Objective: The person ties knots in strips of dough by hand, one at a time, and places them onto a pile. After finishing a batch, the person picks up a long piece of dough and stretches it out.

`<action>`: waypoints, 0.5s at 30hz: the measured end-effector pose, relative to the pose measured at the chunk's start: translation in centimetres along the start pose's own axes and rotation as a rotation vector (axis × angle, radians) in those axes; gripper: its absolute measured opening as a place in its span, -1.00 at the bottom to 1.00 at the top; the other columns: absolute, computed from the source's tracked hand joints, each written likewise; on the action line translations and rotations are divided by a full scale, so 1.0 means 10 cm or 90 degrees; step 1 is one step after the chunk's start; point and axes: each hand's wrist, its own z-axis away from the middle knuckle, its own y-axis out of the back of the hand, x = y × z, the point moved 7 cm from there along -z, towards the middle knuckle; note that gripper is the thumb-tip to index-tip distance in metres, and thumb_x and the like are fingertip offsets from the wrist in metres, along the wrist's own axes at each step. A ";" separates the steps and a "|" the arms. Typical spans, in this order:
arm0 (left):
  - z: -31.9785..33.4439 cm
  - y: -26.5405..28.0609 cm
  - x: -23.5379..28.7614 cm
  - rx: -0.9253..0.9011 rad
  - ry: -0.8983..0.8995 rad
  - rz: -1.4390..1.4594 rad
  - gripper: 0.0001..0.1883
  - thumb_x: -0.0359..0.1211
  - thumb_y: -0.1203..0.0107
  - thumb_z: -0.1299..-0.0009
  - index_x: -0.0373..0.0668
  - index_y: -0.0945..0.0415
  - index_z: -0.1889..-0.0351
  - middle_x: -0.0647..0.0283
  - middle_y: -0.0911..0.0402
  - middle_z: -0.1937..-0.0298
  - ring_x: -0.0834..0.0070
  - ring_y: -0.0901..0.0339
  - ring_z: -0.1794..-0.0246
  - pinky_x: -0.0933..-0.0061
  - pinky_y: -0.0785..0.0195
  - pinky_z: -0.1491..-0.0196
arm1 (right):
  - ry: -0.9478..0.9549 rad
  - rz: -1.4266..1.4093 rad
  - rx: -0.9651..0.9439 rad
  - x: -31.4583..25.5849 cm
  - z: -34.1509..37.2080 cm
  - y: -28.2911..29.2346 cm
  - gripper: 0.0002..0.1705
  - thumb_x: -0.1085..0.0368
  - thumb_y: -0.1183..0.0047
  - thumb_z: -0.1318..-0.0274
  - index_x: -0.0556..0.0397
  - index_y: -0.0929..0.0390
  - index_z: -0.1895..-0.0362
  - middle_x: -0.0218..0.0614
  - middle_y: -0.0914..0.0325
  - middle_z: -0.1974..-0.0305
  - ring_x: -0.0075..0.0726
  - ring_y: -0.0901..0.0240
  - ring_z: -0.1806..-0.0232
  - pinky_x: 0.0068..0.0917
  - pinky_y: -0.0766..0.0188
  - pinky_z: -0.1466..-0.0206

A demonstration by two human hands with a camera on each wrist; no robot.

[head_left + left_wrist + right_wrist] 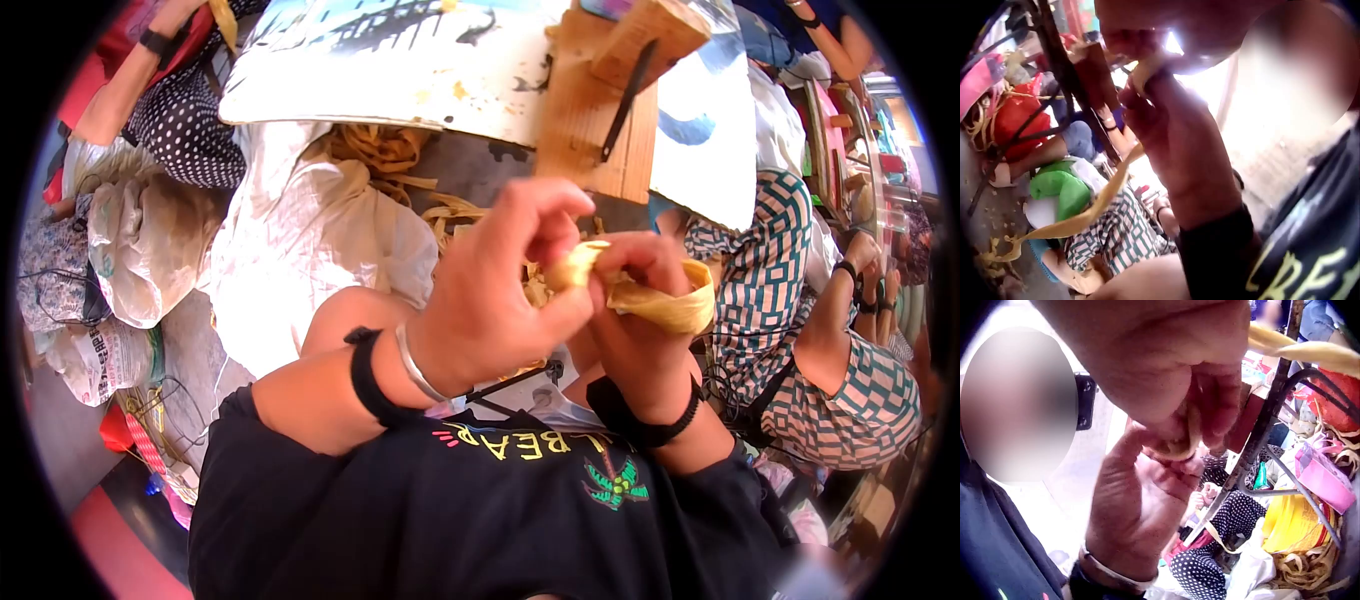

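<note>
A long pale-yellow strip (685, 305) runs between the two hands, held above the lap in front of the black shirt. My left hand (490, 290), with a silver bracelet at its wrist, pinches the strip between thumb and fingers. Close beside it, the right hand (645, 290) grips the strip too, and a wide loop of it curves round the outside of those fingers. In the right wrist view a small bend of the strip (1188, 440) shows between the fingertips of both hands. A length of the strip (1094, 209) trails downward in the left wrist view.
Ahead stands a white painted table (400, 80), bearing a wooden block (575, 150) with a dark blade (630, 100). More pale strips (380, 150) lie below its edge. White cloth (300, 240) and plastic bags (145, 240) fill the left. A person in patterned clothes (765, 240) sits at right.
</note>
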 end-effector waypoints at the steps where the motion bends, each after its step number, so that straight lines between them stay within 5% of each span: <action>1: 0.03 -0.03 0.16 -0.005 -0.096 -0.156 -0.50 -0.62 -0.21 -0.17 -0.30 -0.37 -0.10 0.20 -0.50 0.20 0.55 -0.49 0.26 0.54 -0.38 0.13 | 0.005 0.007 0.035 0.03 0.02 0.01 -0.65 0.58 -0.29 -0.05 0.07 -0.42 0.15 -0.28 -0.53 0.25 -0.34 -0.56 0.24 -0.48 -0.47 0.17; 4: 0.09 -0.16 0.30 -0.001 -0.236 -0.069 -0.56 -0.55 -0.28 -0.26 -0.31 -0.38 -0.09 0.14 -0.54 0.18 0.51 -0.52 0.26 0.48 -0.42 0.11 | -0.007 -0.063 0.128 0.09 0.04 0.10 -0.62 0.61 -0.26 -0.04 0.06 -0.38 0.13 -0.29 -0.50 0.23 -0.39 -0.55 0.22 -0.50 -0.46 0.17; 7: 0.09 -0.05 0.01 0.103 0.008 0.161 -0.61 -0.55 -0.22 -0.34 -0.29 -0.37 -0.11 0.18 -0.51 0.25 0.45 -0.49 0.30 0.45 -0.40 0.11 | 0.040 -0.083 0.104 0.16 0.03 0.12 -0.62 0.67 -0.15 -0.05 0.05 -0.35 0.11 -0.27 -0.48 0.22 -0.36 -0.49 0.24 -0.48 -0.42 0.15; 10: -0.07 -0.04 -0.01 -0.039 -0.059 0.020 -0.91 -0.43 -0.10 -0.50 -0.27 -0.48 0.20 0.17 -0.39 0.44 0.28 -0.41 0.49 0.40 -0.32 0.35 | 0.108 -0.071 0.048 0.01 -0.02 0.12 -0.62 0.68 -0.04 -0.13 0.08 -0.37 0.01 -0.23 -0.49 0.20 -0.28 -0.48 0.22 -0.47 -0.41 0.13; 11: -0.06 -0.09 -0.04 -0.141 -0.052 -0.008 -0.87 -0.41 -0.07 -0.52 -0.28 -0.49 0.27 0.17 -0.37 0.46 0.28 -0.39 0.51 0.39 -0.30 0.37 | 0.126 -0.075 0.035 -0.05 -0.05 0.12 -0.61 0.67 0.00 -0.16 0.09 -0.39 -0.04 -0.21 -0.50 0.19 -0.24 -0.48 0.21 -0.46 -0.41 0.12; 13: -0.06 -0.05 0.07 -0.129 -0.067 -0.040 -0.72 -0.34 0.04 -0.59 -0.28 -0.48 0.38 0.17 -0.37 0.46 0.30 -0.37 0.49 0.37 -0.25 0.38 | 0.122 -0.053 0.038 -0.04 -0.09 0.16 -0.64 0.61 0.05 -0.27 0.11 -0.41 -0.12 -0.21 -0.52 0.15 -0.30 -0.49 0.19 -0.48 -0.43 0.10; 15: -0.06 0.07 0.08 -0.165 -0.071 -0.064 -0.67 -0.29 0.12 -0.63 -0.31 -0.48 0.34 0.19 -0.40 0.41 0.38 -0.34 0.44 0.40 -0.24 0.34 | -0.026 -0.087 0.069 0.03 -0.09 0.29 -0.71 0.51 0.10 -0.39 0.13 -0.44 -0.15 -0.23 -0.55 0.11 -0.37 -0.50 0.17 -0.49 -0.44 0.07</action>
